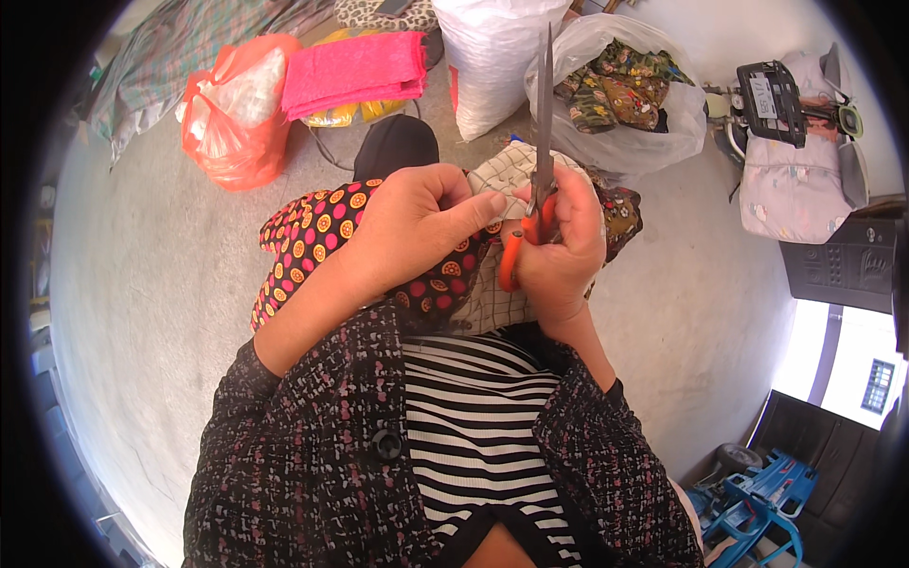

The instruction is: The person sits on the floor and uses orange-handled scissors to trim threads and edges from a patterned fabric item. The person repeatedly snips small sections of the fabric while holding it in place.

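Note:
Across the lap lies a black cloth (323, 224) printed with orange slices and pink dots. My left hand (408, 231) is closed on its edge, thumb towards the right hand; the pinched part is hidden. Orange-handled scissors (544, 135) are in my right hand (568, 238), their long blades pointing away from me and looking nearly closed. The fingertips of both hands come close together above the lap. Beneath them is a cream checked cloth (490, 291), with a brown flower-printed cloth (621, 220) showing at the right.
Ahead on the floor stand an orange plastic bag (238, 153) with white contents, a folded pink cloth (358, 71), a white woven sack (490, 64) and a clear plastic bag (653, 153) of printed fabric. A scooter (795, 184) is at the right, a blue metal frame (767, 490) lower right.

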A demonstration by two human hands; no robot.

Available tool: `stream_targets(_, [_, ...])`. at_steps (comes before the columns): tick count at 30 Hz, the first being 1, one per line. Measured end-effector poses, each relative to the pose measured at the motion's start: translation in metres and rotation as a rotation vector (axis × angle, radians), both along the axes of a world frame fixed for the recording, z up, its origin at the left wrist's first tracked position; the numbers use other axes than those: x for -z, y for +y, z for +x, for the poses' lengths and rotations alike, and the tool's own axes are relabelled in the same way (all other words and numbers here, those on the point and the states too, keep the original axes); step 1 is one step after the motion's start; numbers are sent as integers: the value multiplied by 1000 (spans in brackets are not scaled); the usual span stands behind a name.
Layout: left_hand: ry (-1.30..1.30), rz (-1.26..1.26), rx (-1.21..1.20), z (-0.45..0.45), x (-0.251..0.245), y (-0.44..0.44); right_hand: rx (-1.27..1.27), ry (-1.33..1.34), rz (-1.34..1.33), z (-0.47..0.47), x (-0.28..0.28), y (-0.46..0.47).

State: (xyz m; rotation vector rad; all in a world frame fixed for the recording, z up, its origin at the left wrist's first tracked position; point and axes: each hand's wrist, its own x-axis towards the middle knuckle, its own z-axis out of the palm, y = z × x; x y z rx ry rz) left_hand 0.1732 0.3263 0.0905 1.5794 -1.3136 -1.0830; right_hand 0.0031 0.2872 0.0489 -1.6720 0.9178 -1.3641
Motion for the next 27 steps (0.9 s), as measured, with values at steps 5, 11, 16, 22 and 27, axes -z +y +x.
stream_targets(5, [-472, -15, -28, 3, -8, 4, 26, 195, -97, -3, 8, -3])
stream_targets(11, [-89, 61, 6, 3, 2, 1, 30, 270, -186, -5, 14, -2])
stream_targets(16, [293, 262, 101, 1, 6, -1, 30, 196, -177, -3, 14, -1])
stream_targets(22, [786, 459, 114, -1, 12, -3, 14, -42, -69, 4, 6, 6])
stream_targets(27, [993, 443, 129, -8, 21, -2, 57, -23, -40, 3, 0, 7])
